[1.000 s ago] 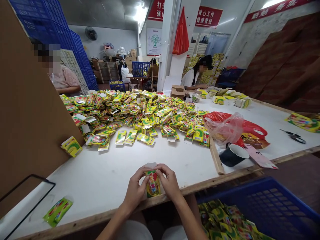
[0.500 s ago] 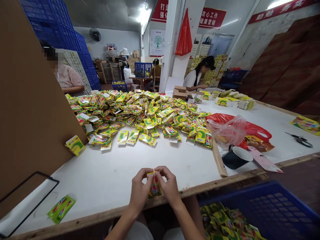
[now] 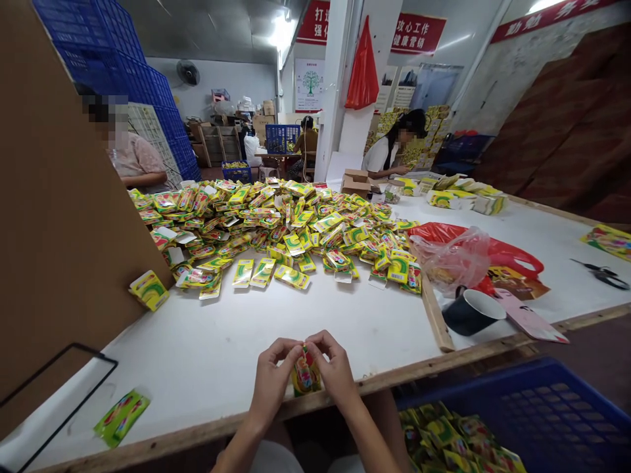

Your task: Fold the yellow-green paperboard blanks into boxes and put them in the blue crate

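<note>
At the near edge of the table, my left hand and my right hand pinch the top of a small printed carton from both sides. Its red, green and yellow face with coloured lettering is turned towards me. The thumbs and index fingertips meet at its upper end and partly cover it. Beyond my hands lies a large pile of small yellow-green cartons, some with white flaps sticking out. A few loose cartons lie at the front of the pile.
A green packet and a black wire frame are at the left, beside a big cardboard sheet. A wooden strip, dark mug, plastic bags and scissors are rightward. Below sits a blue basket. Other people work behind.
More of the carton's printed face shows between my hands now. Both hands keep their pinch at its top, nearly in place. The view has shifted slightly.
</note>
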Demonstrator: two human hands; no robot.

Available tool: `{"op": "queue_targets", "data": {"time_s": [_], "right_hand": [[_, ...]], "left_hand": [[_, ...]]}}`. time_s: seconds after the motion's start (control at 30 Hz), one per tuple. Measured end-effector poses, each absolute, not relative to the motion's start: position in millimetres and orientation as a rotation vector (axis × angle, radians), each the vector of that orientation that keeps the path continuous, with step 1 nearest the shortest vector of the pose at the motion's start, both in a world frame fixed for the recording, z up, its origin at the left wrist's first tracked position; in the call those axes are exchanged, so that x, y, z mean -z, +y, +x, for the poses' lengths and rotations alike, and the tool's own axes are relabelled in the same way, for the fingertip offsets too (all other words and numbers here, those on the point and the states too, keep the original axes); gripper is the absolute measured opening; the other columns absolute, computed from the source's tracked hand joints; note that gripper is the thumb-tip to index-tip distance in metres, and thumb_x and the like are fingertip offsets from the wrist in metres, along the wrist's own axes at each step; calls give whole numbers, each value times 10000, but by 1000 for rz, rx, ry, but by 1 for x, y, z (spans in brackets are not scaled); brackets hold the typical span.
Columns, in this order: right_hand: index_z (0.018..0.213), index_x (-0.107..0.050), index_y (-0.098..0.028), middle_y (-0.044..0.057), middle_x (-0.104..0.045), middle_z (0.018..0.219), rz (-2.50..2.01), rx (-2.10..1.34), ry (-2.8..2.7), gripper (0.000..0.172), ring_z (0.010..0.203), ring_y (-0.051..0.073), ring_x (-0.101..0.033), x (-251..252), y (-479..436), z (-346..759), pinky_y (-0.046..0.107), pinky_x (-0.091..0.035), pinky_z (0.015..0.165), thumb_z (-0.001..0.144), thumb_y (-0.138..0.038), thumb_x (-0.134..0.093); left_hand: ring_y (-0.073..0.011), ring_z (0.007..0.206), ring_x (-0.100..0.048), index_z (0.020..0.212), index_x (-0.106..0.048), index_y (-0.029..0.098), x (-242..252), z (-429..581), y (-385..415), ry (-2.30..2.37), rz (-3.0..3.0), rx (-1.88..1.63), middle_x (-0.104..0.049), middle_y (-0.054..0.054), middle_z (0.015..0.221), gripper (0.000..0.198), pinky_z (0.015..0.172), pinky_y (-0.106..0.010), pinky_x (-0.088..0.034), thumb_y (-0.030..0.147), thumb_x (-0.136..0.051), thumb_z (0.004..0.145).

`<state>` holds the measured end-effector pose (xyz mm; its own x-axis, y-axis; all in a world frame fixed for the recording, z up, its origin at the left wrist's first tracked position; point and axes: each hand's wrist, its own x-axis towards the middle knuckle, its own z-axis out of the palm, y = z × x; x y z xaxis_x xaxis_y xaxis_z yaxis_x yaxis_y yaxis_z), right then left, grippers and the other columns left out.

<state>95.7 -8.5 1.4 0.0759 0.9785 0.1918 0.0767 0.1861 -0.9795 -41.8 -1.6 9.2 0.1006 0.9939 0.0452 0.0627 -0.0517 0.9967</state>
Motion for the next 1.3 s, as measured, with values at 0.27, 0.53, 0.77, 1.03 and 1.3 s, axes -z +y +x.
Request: {"op": "queue_targets", "data": {"time_s": [0.27, 0.53, 0.77, 1.03, 1.3], "right_hand": [[895, -614, -191, 33, -667, 835, -1170, -968, -1292, 146, 779, 184, -624, 0, -15, 94, 268, -483, 719, 843, -316, -559], [928, -633, -183, 83, -659, 910, -1699, -336, -948, 340, 792, 239, -610, -18, -78, 206, 329, -480, 681, 805, -481, -523], [835, -661, -187, 113, -640, 951, -1928, 20, -1176, 359, 916, 295, -579, -34, -90, 266, 415, -448, 785, 768, -503, -505], [914, -686, -201, 120, -500, 1337, -1667, -175, -1887, 237, 1256, 324, -393, 12, 62, 133, 508, -345, 969, 820, -115, -486], [1149, -574, -179, 108, -544, 1307, -1448, -105, -2119, 398, 1268, 255, -409, -7, 115, 102, 500, -177, 1072, 808, -11, -455]], "left_hand": [[-183, 848, -622, 1204, -514, 229, -1, -40, -17, 1139, 1435, -1048, -640, -75, 1063, 387, 674, -270, -519, 306, -552, 827], [-164, 799, -601, 1055, -569, 205, -9, -42, -18, 1165, 1578, -884, -647, -48, 903, 229, 752, -285, -465, 297, -507, 855], [-172, 757, -593, 973, -613, 193, -9, -39, -14, 1170, 1625, -816, -657, -39, 835, 198, 703, -271, -446, 293, -493, 850], [-175, 747, -590, 915, -635, 192, -10, -40, -17, 1247, 1655, -907, -664, -34, 804, 205, 677, -267, -438, 305, -471, 866], [-200, 850, -600, 999, -596, 197, -1, -41, -15, 1326, 1637, -1061, -638, -77, 980, 201, 739, -323, -483, 292, -476, 868]]}}
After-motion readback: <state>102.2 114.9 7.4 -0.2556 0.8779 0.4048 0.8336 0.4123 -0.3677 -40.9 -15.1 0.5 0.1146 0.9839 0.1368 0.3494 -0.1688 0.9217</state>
